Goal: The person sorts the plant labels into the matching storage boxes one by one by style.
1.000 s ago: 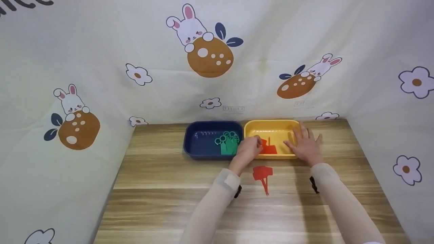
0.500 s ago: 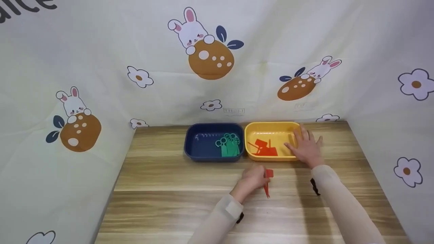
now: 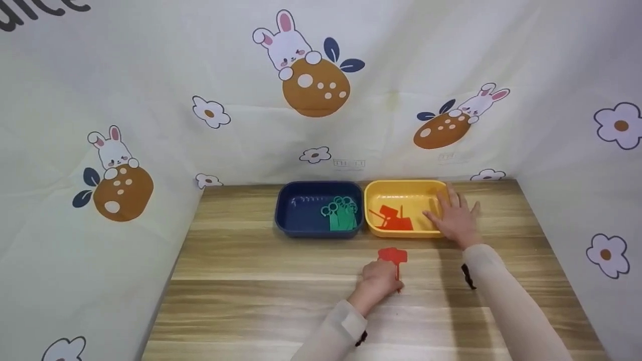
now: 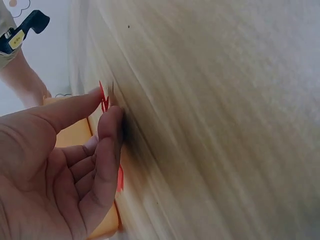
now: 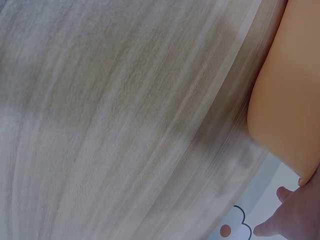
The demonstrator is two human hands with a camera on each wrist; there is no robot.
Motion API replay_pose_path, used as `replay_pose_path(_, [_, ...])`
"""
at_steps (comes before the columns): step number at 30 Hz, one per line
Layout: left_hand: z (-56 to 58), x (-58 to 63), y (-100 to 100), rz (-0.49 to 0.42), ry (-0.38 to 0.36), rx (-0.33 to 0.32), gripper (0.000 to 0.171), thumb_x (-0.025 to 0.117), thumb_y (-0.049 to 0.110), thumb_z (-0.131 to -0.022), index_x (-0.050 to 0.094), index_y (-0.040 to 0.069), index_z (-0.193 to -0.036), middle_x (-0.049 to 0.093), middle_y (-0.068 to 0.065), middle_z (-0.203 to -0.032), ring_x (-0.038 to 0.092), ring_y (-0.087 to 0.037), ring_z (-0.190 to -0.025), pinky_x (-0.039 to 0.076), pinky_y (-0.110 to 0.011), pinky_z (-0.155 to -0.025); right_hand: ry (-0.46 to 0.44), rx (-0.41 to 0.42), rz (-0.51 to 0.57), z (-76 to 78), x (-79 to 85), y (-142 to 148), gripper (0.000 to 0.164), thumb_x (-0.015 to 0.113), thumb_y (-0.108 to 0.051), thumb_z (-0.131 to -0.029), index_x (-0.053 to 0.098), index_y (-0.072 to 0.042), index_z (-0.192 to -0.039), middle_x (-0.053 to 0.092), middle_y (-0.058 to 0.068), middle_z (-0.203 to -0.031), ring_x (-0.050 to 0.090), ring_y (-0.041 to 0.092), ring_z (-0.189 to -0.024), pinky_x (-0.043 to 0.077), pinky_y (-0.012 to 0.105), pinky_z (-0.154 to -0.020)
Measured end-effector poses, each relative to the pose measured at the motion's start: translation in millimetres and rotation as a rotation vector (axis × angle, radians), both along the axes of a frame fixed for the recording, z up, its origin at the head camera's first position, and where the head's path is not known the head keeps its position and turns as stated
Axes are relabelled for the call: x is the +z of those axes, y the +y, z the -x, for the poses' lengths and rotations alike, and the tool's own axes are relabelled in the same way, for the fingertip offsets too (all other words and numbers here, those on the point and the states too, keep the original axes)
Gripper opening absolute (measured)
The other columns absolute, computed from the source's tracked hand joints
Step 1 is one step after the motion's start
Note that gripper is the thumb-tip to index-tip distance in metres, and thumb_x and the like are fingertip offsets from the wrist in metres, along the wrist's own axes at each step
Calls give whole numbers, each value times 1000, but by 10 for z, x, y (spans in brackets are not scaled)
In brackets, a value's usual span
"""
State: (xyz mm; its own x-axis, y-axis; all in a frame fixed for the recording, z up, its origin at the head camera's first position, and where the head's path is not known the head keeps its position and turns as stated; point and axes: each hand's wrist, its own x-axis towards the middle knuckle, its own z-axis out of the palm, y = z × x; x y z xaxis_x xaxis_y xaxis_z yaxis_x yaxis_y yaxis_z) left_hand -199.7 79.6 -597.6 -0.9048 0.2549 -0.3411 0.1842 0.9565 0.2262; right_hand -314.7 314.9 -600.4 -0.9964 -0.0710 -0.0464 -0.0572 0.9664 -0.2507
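My left hand point(image 3: 378, 283) is low over the tabletop, thumb and forefinger around the thin stems of red T-shaped plant labels point(image 3: 396, 254). In the left wrist view, the red stems point(image 4: 104, 100) stand between the thumb and forefinger tips; the other fingers are curled. My right hand point(image 3: 457, 220) rests with spread fingers on the right rim of the yellow bin point(image 3: 401, 233). Inside that bin lie several red plant labels point(image 3: 398, 223) in a loose pile. The right wrist view catches the bin's outer wall point(image 5: 287, 95) and part of my right hand point(image 5: 295, 215).
Touching the yellow bin on its left is a navy bin point(image 3: 301, 215), with several flat green tags with ring ends point(image 3: 342, 215) at its right side. A printed cloth point(image 3: 241, 145) hangs behind and along both sides of the wood-grain table point(image 3: 241, 301).
My left hand has left the yellow bin, where more red labels now show, and come down toward me onto the labels on the table. The right hand stays on the rim.
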Motion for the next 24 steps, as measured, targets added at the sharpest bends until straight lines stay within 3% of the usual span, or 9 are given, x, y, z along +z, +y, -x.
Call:
replay_pose_path(5, [8, -14, 9, 11, 0, 34, 31, 76, 36, -83, 64, 16, -63, 64, 1, -69, 62, -19, -68, 47, -28, -57, -5, -5, 8, 0, -1, 4, 86, 37, -69, -96, 24, -11, -158, 3, 18, -168, 16, 55, -147, -3, 83, -107])
replay_pose_path(10, [28, -15, -24, -37, -59, 84, 29, 78, 33, -83, 64, 14, -66, 61, 0, -70, 55, -17, -64, 44, -27, -57, -13, -2, 1, 1, -6, 20, 87, 35, -71, -95, 21, -13, -159, 0, 18, -168, 15, 56, -146, -5, 84, -107])
replay_pose_path(15, [41, -18, -106, -169, -176, 169, 32, 77, 29, -84, 63, 14, -59, 56, 2, -54, 53, -14, -51, 39, -24, -50, -18, -3, -2, 6, -8, 30, 87, 35, -71, -96, 21, -12, -159, 0, 18, -168, 15, 57, -146, -5, 83, -107])
replay_pose_path(19, [42, -35, -192, -310, -253, 199, 34, 73, 24, -87, 66, 13, -56, 54, 4, -45, 52, -11, -44, 37, -22, -46, -10, -8, -5, 22, -33, 28, 88, 35, -71, -95, 22, -13, -159, 2, 17, -168, 17, 56, -146, -3, 83, -108])
replay_pose_path(24, [48, -49, -284, -458, -315, 222, 31, 70, 21, -90, 71, 10, -62, 59, 2, -50, 51, -10, -45, 37, -21, -44, 0, -4, -2, 27, -38, 17, 86, 37, -69, -96, 22, -13, -159, 3, 17, -168, 18, 57, -145, -2, 83, -107])
